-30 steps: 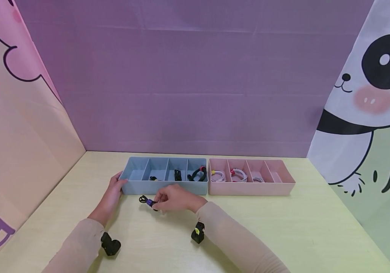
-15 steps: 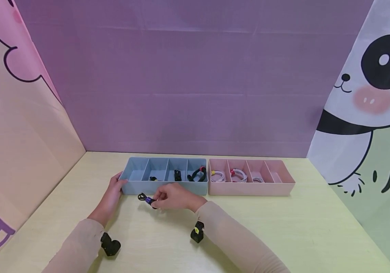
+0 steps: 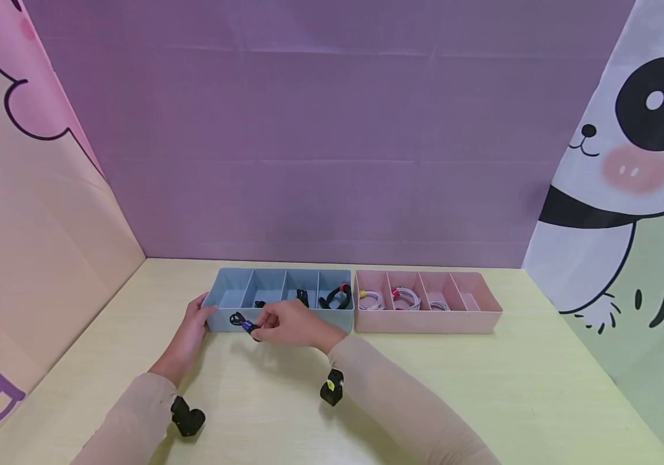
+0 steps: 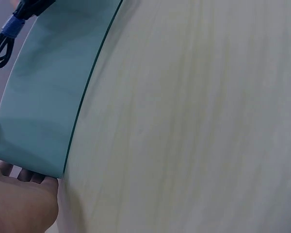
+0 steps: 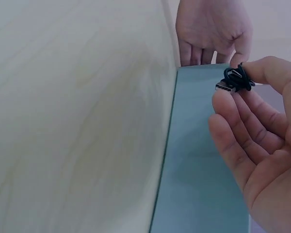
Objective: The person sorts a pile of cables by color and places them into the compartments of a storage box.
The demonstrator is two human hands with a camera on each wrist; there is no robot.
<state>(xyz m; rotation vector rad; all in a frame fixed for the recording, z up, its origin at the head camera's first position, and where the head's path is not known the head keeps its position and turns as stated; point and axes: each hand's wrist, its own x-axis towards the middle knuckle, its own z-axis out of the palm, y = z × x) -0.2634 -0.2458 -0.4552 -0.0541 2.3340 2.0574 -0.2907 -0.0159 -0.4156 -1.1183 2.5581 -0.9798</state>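
Observation:
A coiled black USB cable (image 3: 240, 320) with a purple tie is pinched between the thumb and fingertips of my right hand (image 3: 294, 325). It hangs over the front wall of the blue divided box (image 3: 303, 320). In the right wrist view the metal USB plug (image 5: 225, 87) pokes out above my fingers. My left hand (image 3: 194, 320) grips the box's left end, thumb at the front corner and fingers against the end wall. The box's compartments hold a black coiled cable (image 3: 302, 296), a thicker black cable with a red tie (image 3: 340, 297), and a small dark item partly hidden by my right hand.
Right beside the blue box stands a pink divided box (image 3: 425, 323). Inside it are white coiled cables, one with a yellow tie (image 3: 363, 294) and one with a red tie (image 3: 396, 292). A purple backdrop (image 3: 332, 161) rises behind the pale wooden table (image 3: 454, 387).
My right hand has risen and moved slightly forward and left with the cable, from in front of the blue box to over its front wall. My left hand stays on the box.

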